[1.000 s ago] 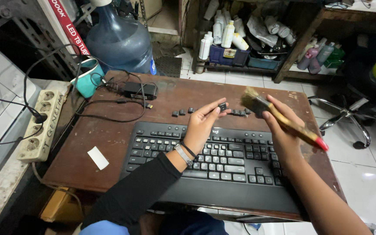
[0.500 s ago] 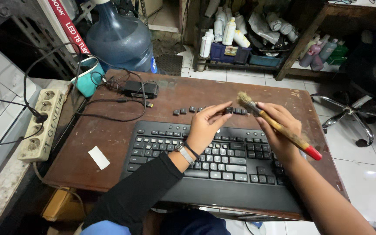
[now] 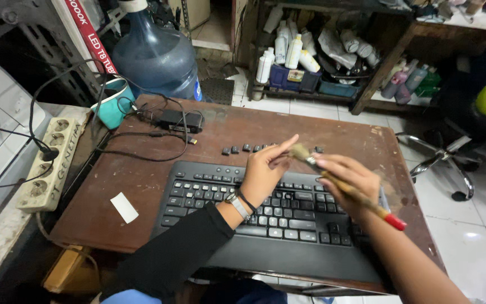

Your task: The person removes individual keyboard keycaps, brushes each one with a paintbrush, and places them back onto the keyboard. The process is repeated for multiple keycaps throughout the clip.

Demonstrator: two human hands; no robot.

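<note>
My left hand [image 3: 265, 170] hovers over the top rows of a black keyboard [image 3: 206, 194], its fingertips pinched on a small black keycap that is almost hidden. My right hand [image 3: 349, 181] grips a paintbrush [image 3: 344, 188] with a wooden handle and a red end. The brush's worn bristles [image 3: 299, 151] touch the fingertips of my left hand. A row of loose black keycaps [image 3: 243, 148] lies on the brown wooden table [image 3: 142, 180] just behind the keyboard.
A black power adapter [image 3: 181, 119] with tangled cables, a teal cup [image 3: 111, 102] and a beige power strip [image 3: 49, 164] sit at the left. A white paper slip [image 3: 124, 207] lies by the keyboard. Behind are a water jug [image 3: 154, 56], bottle shelves [image 3: 295, 52] and a chair base [image 3: 451, 155].
The brush swung down and to the left until its bristles met my left fingertips. Both hands sank a little closer to the keyboard.
</note>
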